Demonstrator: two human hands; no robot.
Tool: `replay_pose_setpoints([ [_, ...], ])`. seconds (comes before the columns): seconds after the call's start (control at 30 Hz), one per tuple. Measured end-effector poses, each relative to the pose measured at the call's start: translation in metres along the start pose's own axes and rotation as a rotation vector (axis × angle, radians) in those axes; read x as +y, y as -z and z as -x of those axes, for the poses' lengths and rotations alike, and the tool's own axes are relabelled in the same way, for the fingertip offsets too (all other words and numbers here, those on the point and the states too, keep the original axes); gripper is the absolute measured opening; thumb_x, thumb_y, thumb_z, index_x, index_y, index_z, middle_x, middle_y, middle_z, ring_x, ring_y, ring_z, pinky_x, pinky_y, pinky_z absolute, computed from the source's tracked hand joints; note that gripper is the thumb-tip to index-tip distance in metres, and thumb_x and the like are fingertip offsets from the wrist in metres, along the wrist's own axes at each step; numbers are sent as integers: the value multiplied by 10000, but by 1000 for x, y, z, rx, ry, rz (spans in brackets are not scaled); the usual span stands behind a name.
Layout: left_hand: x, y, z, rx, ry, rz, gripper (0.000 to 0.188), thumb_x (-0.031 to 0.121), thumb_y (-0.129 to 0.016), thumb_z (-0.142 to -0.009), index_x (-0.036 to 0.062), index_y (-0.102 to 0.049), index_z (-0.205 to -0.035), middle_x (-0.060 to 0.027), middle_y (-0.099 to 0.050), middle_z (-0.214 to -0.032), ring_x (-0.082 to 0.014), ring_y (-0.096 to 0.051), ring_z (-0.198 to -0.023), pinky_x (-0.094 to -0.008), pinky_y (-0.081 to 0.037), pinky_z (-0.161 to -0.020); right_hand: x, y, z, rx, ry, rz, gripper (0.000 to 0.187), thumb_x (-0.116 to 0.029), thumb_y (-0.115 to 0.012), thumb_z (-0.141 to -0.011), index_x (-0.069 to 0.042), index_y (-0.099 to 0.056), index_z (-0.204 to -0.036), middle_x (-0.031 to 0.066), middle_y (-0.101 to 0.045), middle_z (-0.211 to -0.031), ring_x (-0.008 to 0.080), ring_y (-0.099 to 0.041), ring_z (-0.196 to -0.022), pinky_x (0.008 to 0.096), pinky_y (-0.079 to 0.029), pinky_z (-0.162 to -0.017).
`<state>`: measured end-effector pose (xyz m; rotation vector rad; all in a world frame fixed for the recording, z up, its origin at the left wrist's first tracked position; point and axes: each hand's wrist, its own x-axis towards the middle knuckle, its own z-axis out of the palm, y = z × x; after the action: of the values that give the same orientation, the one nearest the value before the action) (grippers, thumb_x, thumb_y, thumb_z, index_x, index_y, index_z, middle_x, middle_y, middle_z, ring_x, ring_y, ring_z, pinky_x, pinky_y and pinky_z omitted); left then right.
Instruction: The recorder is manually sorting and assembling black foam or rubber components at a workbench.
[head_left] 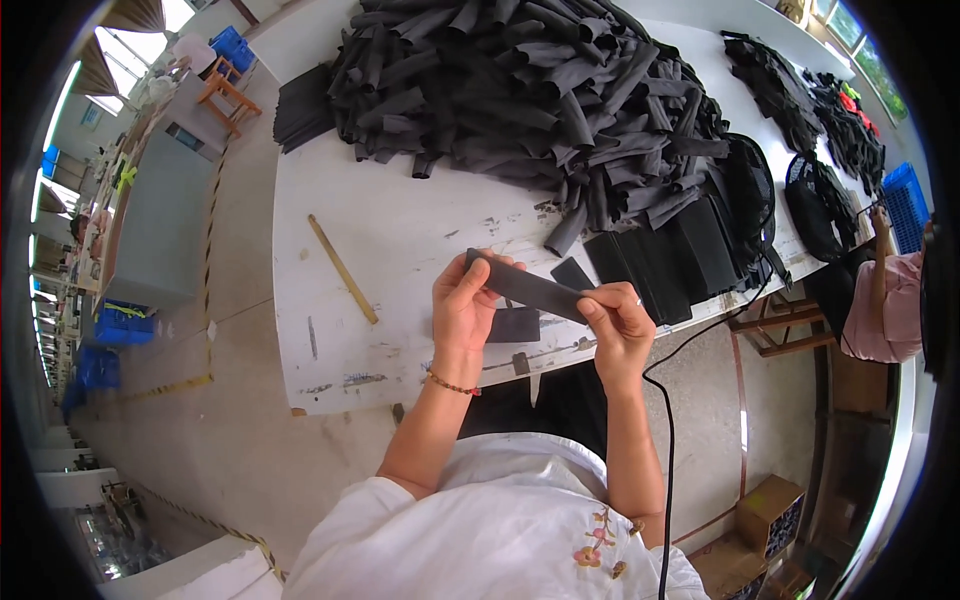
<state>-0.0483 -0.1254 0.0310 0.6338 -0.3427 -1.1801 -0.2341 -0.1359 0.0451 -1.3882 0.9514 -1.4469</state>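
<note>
My left hand [463,305] and my right hand [618,318] hold a flat black strip [530,288] between them, just above the white table's [400,240] near edge. The left hand grips its far end with thumb and fingers. The right hand pinches the near end. Under the strip lie a small black piece [514,325] and another black piece [572,272] on the table. A large heap of similar black strips [540,90] fills the far part of the table.
A wooden ruler [342,269] lies on the table's left. Stacked flat black pieces [660,262] sit to the right, with black mesh items [822,205] beyond. A black cable [668,450] hangs off the edge. Cardboard boxes [768,515] stand on the floor. A person in pink [890,305] is at far right.
</note>
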Motion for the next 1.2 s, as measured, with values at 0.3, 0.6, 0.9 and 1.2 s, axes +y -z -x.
replay_pose_setpoints([
  [0.3, 16, 2, 6, -80, 2, -163, 171, 138, -625, -949, -29, -639, -983, -159, -687, -864, -304, -696, -831, -439, -569, -862, -6, 2, 1, -64, 132, 150, 116, 55, -737, -791, -1, -702, -887, 53, -629, -837, 118, -562, -748, 232, -427, -642],
  [0.6, 47, 20, 11, 66, -8, -133, 204, 147, -625, -947, -45, -666, -1006, -172, -701, -902, -316, -694, -844, -414, -566, -813, -6, -29, -6, -143, -452, -256, 168, -132, -685, -907, 21, -692, -839, -10, -620, -740, 63, -524, -722, 219, -406, -654],
  [0.9, 36, 87, 45, 131, -564, -1551, 149, 115, -739, -814, 33, -689, -928, -82, -643, -1052, -248, -556, -1062, -373, -450, -920, 49, -46, 31, -206, -136, 641, 198, -141, -762, -820, -8, -652, -917, 101, -617, -793, 224, -581, -650, 350, -480, -589],
  [1.2, 4, -19, -44, -335, -329, -1244, 111, 112, -666, -879, 34, -677, -957, -103, -660, -906, -252, -631, -839, -307, -509, -682, 44, 16, 14, -159, 139, 1407, 319, -224, -704, -814, -44, -596, -1053, 106, -571, -1004, 293, -536, -960, 418, -438, -745],
])
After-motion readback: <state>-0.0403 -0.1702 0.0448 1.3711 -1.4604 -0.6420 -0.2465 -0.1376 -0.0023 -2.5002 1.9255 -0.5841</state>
